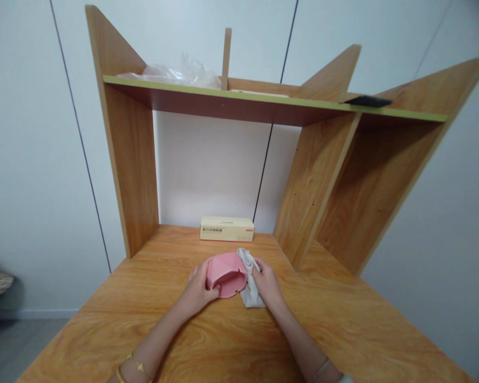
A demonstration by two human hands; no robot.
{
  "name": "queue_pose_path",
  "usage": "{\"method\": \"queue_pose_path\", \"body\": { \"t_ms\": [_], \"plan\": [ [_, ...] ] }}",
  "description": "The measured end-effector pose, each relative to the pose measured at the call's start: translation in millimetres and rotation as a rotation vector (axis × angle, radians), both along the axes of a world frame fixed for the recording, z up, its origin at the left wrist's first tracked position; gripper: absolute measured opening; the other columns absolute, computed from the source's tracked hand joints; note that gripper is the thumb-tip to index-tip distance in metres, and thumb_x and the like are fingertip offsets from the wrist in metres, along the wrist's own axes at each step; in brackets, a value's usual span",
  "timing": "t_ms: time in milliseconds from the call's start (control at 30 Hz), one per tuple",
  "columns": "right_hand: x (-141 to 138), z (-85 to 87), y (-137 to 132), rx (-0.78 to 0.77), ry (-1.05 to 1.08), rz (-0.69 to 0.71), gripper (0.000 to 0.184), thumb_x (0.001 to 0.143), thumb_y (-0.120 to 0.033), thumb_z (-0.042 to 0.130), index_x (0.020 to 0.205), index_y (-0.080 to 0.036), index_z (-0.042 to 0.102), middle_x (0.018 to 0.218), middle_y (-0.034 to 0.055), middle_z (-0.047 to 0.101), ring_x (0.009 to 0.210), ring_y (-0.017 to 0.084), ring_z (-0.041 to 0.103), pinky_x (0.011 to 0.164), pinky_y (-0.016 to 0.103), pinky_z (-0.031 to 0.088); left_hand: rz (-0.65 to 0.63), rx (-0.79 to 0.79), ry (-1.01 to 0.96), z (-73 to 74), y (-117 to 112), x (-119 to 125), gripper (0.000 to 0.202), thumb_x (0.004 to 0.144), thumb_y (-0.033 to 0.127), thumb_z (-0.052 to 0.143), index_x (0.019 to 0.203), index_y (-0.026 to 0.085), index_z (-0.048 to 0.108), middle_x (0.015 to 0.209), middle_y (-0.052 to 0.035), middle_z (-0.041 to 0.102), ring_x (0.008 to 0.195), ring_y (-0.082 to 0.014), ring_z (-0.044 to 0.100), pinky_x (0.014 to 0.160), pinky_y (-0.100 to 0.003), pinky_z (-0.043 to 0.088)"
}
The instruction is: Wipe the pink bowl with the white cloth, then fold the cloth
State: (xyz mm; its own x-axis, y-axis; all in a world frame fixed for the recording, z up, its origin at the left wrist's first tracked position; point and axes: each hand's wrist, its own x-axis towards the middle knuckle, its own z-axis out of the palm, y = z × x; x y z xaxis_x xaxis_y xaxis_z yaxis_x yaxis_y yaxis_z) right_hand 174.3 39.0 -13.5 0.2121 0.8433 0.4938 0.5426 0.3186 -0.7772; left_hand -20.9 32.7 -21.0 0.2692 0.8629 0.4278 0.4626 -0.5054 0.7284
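The cloth (pixel 249 282) is partly hidden behind the pink bowl (pixel 225 274); print on the box (pixel 226 229) is too small to read; both forearms are cut off below.

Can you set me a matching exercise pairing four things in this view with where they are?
Things:
1. pink bowl
2. grey cloth
3. long cardboard box
4. clear plastic bag

Places:
A. on the top shelf, left side
B. at the back of the desk, against the wall
C. held on its side by the left hand
D. under the right hand, beside the bowl

Pairs: 1-C, 2-D, 3-B, 4-A
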Motion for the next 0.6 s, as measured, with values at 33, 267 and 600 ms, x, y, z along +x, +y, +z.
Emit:
{"method": "queue_pose_path", "body": {
  "t_ms": [33,267,600],
  "plan": [
    [-0.7,-0.1,-0.2,0.004,0.008,0.014,0.028,0.079,-0.039,0.042,0.084,-0.02,0.062,0.078,0.0041,0.067,0.072,0.019,0.06,0.064,0.028,0.045,0.002,-0.006,-0.002,-0.7,0.6,-0.7,0.059,0.064,0.022,0.059,0.12,0.019,0.043,0.111,-0.0086,0.056,0.102,-0.0252,0.05,0.089,-0.04,0.037],
    [-0.4,-1.0,-2.4,-0.006,0.045,0.049,0.026,0.079,-0.035,0.04,0.089,-0.021,0.06,0.082,0.0039,0.067,0.076,0.019,0.06,0.065,0.027,0.045,0.066,0.015,0.085,4.6,-3.3,-2.3,0.081,0.061,0.041,0.068,0.129,0.017,0.031,0.124,-0.0138,0.047,0.113,-0.0298,0.043,0.094,-0.045,0.032],
    [-10.5,2.2,-10.7,0.056,0.012,0.059,0.027,0.079,-0.041,0.044,0.089,-0.021,0.059,0.084,0.0035,0.065,0.078,0.018,0.057,0.071,0.027,0.042,0.013,0.142,0.079,22.5,-8.4,-0.4,0.054,0.079,0.047,0.047,0.126,0.023,0.038,0.111,-0.0088,0.052,0.105,-0.0244,0.049,0.091,-0.041,0.036]
  ]
}}
